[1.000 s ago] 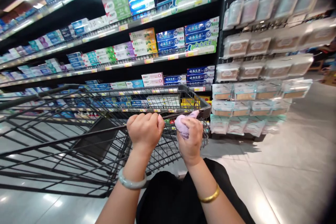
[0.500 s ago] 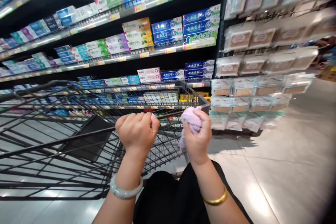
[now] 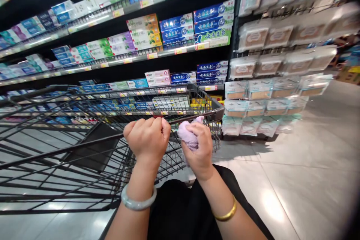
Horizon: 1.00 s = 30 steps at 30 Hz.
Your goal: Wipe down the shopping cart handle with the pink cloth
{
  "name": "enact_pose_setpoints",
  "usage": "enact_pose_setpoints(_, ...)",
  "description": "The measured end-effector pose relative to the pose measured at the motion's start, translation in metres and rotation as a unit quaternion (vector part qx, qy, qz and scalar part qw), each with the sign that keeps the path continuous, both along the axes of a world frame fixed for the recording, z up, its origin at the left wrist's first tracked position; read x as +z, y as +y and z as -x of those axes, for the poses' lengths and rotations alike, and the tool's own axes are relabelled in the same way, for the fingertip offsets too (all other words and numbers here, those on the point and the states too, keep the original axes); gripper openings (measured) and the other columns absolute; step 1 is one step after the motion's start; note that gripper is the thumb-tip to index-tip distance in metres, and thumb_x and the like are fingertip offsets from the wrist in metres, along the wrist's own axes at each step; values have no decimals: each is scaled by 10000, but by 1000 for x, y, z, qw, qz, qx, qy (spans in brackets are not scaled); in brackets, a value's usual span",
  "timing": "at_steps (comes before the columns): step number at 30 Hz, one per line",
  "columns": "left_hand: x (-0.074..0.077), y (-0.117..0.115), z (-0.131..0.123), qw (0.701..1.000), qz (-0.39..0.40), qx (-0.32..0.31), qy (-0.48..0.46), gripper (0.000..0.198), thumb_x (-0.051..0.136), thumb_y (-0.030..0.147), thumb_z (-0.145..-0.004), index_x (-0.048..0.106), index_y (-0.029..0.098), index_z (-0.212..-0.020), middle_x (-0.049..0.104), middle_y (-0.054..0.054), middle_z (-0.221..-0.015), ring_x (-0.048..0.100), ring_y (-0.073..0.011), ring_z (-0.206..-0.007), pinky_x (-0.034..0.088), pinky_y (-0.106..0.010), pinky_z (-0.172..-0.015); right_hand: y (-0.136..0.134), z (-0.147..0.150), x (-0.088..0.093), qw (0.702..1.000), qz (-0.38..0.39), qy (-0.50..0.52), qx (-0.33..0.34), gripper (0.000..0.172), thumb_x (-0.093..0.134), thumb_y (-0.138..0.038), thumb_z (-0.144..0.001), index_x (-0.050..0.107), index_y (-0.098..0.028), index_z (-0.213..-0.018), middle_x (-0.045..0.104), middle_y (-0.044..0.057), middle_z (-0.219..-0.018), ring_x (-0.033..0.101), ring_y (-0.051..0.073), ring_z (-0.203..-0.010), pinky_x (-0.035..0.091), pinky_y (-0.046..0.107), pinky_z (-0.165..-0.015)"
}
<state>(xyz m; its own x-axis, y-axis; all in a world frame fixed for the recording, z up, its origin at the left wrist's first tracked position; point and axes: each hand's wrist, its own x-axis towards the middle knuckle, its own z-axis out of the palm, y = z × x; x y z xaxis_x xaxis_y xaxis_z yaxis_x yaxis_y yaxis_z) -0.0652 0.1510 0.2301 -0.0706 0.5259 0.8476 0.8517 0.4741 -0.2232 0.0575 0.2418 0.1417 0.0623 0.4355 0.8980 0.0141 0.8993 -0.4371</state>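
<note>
My left hand (image 3: 148, 140) is closed in a fist around the handle of a black wire shopping cart (image 3: 84, 135), a pale bangle on its wrist. My right hand (image 3: 199, 146) is closed on a crumpled lilac cloth (image 3: 187, 137) and presses it against the same handle, just right of the left hand. A gold bangle circles the right wrist. The cart stretches away to the left and its basket looks bare.
Shelves of boxed toothpaste (image 3: 180, 33) run behind the cart. A rack of hanging clear packets (image 3: 270, 82) stands at the right. Glossy grey floor tiles (image 3: 295, 180) spread to the right and below. My black clothing fills the bottom middle.
My right hand with the lilac cloth shifted right along the handle, then back left beside the left hand. The view tilted down slightly. The left hand kept its grip.
</note>
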Motion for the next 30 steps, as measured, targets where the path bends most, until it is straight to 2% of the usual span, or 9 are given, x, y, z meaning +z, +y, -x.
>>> enact_pose_setpoints(2,0,0,0,1000,1,-1,5,312,502,297,-982,636,230,-708,664,-17,-655,567,-228,-696,311,-424,-778,6,-2,0,999,18,25,-9,375,718,-205,-853,613,-267,-1208,665,89,-1171,646,254,-1130,541,488,-1022)
enact_pose_setpoints(5,1,-1,0,1000,-2,-5,17,313,498,299,-987,617,235,-705,654,-5,-650,565,-220,-691,319,-420,-785,17,-7,0,987,108,114,-45,336,701,-235,-866,607,-243,-1188,653,98,-1188,644,248,-1136,535,481,-1031)
enact_pose_setpoints(7,1,0,0,1000,-6,-6,21,313,501,298,-986,603,239,-696,653,-2,-645,561,-218,-685,318,-415,-772,12,-4,1,983,124,127,-36,326,691,-253,-873,601,-236,-1185,654,106,-1200,650,249,-1132,536,483,-1035)
enact_pose_setpoints(12,0,0,0,1000,-9,0,28,300,506,290,-987,606,242,-708,659,-7,-649,555,-222,-683,319,-425,-770,-16,9,2,998,7,-1,57,410,713,-241,-843,601,-260,-1237,693,97,-1170,659,273,-1146,563,484,-1002)
enact_pose_setpoints(14,-1,0,0,1000,-2,0,24,300,496,297,-993,611,241,-722,660,-10,-656,558,-225,-691,321,-429,-780,-10,7,-1,999,4,5,33,392,709,-261,-851,605,-258,-1229,695,96,-1156,666,271,-1117,567,487,-984)
enact_pose_setpoints(19,-2,0,0,1000,-3,-2,15,328,474,303,-998,603,236,-704,666,-14,-655,559,-222,-690,321,-424,-781,18,-6,-8,986,98,111,-77,324,702,-285,-870,613,-236,-1177,682,98,-1126,672,247,-1048,568,457,-960)
enact_pose_setpoints(25,0,1,0,1000,-8,4,15,328,482,300,-995,607,238,-699,672,-22,-663,558,-235,-703,314,-434,-783,-10,10,-7,999,-23,-8,30,405,703,-253,-855,588,-267,-1243,693,95,-1136,662,275,-1133,560,479,-967)
enact_pose_setpoints(27,0,1,-1,1000,2,2,7,329,480,306,-999,610,237,-704,672,-22,-669,554,-234,-708,311,-433,-788,-8,9,-8,1000,-23,-1,21,405,707,-249,-851,593,-265,-1239,691,94,-1143,662,270,-1121,558,478,-964)
enact_pose_setpoints(30,0,1,-3,1000,2,-4,-3,336,478,315,-1000,612,235,-702,671,-22,-671,551,-229,-712,306,-429,-797,4,2,-10,997,37,54,-34,376,712,-257,-853,608,-250,-1214,671,107,-1166,651,267,-1102,544,495,-986)
